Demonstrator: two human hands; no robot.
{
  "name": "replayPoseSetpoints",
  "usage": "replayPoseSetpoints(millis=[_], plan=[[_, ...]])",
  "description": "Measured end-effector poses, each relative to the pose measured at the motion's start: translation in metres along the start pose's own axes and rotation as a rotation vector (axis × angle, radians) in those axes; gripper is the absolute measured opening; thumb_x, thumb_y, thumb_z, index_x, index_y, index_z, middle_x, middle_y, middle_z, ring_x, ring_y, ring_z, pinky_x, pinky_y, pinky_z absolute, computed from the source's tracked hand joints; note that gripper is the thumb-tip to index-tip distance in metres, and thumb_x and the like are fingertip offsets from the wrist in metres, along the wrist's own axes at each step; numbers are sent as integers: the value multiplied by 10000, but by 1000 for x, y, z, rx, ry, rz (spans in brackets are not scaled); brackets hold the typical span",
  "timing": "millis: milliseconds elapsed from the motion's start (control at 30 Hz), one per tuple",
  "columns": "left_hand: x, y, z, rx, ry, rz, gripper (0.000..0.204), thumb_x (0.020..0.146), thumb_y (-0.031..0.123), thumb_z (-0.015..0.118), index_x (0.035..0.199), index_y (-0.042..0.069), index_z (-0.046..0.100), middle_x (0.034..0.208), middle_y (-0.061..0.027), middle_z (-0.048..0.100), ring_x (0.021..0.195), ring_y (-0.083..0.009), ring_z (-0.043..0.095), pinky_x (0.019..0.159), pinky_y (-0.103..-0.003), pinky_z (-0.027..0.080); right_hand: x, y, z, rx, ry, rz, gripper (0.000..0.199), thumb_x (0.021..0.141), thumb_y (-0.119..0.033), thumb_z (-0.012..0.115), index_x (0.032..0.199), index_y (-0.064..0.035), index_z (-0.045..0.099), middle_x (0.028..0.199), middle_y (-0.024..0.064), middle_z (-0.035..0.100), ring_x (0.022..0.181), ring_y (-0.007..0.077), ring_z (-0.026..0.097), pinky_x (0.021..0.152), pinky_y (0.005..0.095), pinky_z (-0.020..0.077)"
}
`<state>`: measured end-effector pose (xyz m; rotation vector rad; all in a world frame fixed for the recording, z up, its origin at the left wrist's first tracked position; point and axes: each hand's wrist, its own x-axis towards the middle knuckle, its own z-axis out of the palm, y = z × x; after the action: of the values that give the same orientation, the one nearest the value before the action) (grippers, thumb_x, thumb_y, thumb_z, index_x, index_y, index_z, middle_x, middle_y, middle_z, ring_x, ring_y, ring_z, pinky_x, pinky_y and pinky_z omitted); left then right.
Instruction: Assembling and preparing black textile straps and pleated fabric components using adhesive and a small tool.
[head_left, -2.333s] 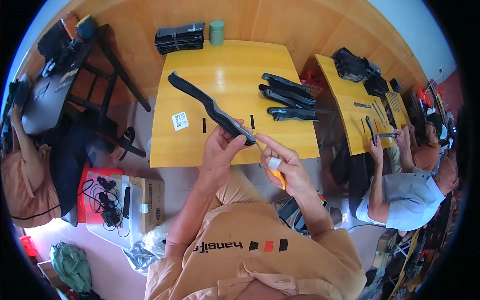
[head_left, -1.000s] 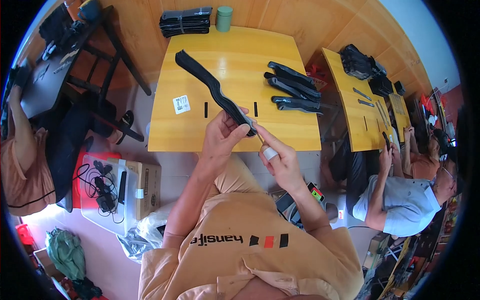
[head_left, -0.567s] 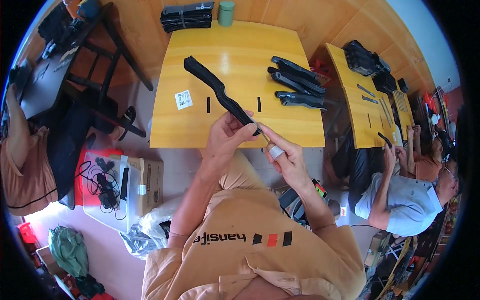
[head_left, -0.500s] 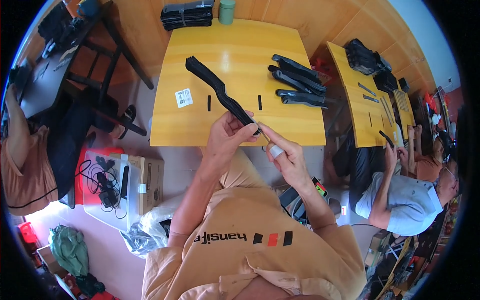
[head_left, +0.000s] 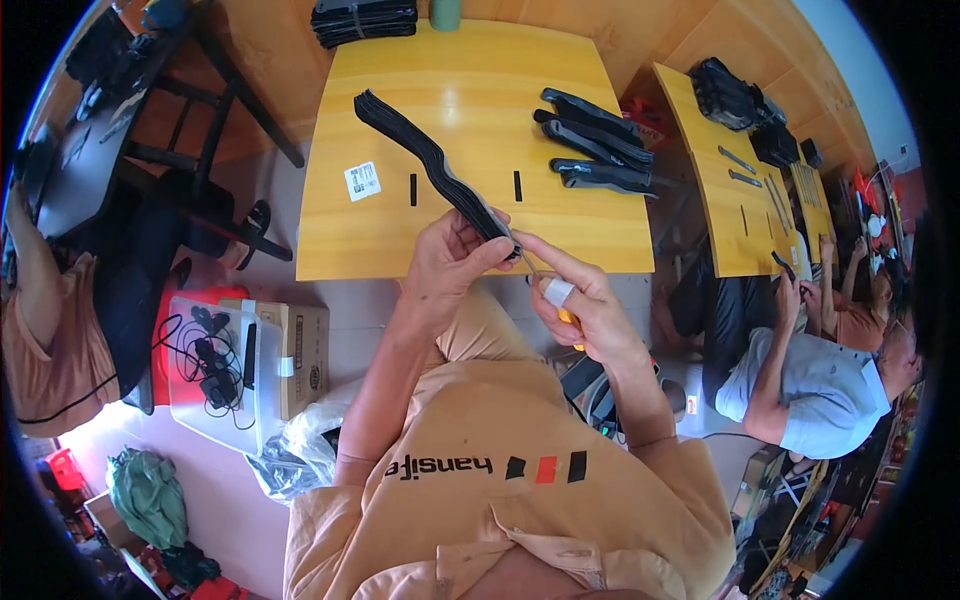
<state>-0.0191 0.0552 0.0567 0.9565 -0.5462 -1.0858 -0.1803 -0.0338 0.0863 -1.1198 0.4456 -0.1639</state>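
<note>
My left hand (head_left: 450,262) is closed on the near end of a bundle of long, curved black strips (head_left: 437,170), layered together and reaching up-left over the yellow table. In my right hand (head_left: 583,300) is a yellow-handled tool (head_left: 570,328) with a thin metal shaft. Its shaft points toward the bundle's near end, where my right index fingertip also rests. The exact tip is too small to make out. White tape wraps a digit of my right hand.
On the yellow table (head_left: 470,75) lie two short black strips (head_left: 413,190), a white label (head_left: 362,181) and several grey-black pieces (head_left: 595,145). A strapped black stack (head_left: 365,20) and green canister (head_left: 446,13) stand behind. A clear bin (head_left: 225,385) is lower left. Other people sit on both sides.
My right hand has turned slightly, and the tool's yellow handle shows below it. The bundle stays in my left hand. The whole view has shifted a little, with the table higher in it.
</note>
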Motion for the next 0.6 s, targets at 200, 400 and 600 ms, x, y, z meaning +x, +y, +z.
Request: replayPoseSetpoints(millis=[200,400,600], plan=[[-1,3,1,63,-10,-4,328,797,141,677,1039,-15,522,896,-62,589,811,-115,577,719,-255,506,-3,-4,2,135,-35,75,647,764,48,348,1392,-103,314,589,-27,385,431,22,320,380,155,260],[2,-1,-2,35,-46,-90,320,807,146,667,1041,-14,519,896,-54,587,813,-110,572,724,-251,500,-4,8,3,-547,81,-219,568,828,45,326,1372,-114,362,606,-34,345,518,51,315,489,164,300],[2,-3,2,78,-52,-17,304,814,126,652,1043,-17,513,890,-55,589,811,-106,568,724,-248,498,-6,8,9,-459,182,-126,537,836,43,334,1350,-102,397,615,-34,354,534,60,312,495,175,299]])
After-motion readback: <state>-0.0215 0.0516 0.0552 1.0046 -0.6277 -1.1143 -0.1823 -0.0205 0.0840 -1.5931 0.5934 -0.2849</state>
